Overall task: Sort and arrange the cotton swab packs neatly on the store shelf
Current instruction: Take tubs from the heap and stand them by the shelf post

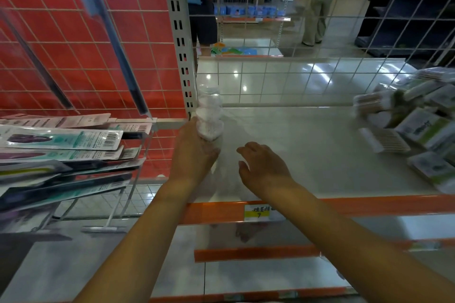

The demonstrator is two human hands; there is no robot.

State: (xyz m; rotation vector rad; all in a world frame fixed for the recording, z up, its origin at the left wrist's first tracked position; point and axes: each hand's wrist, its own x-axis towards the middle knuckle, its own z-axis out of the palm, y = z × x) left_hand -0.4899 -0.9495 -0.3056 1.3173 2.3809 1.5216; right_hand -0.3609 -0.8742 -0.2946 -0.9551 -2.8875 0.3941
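Clearly, left hand (194, 152) holds a clear, white-filled swab pack (209, 115).

The heap of swab packs (416, 123), far right of the right grip (264, 167), is motion-blurred and cut by the frame edge (labels unreadable). The left grip (194, 152) hides the lower part of the clear pack (209, 118).

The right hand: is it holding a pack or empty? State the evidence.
Empty. The right hand hovers over the shelf, fingers loosely curled around nothing.
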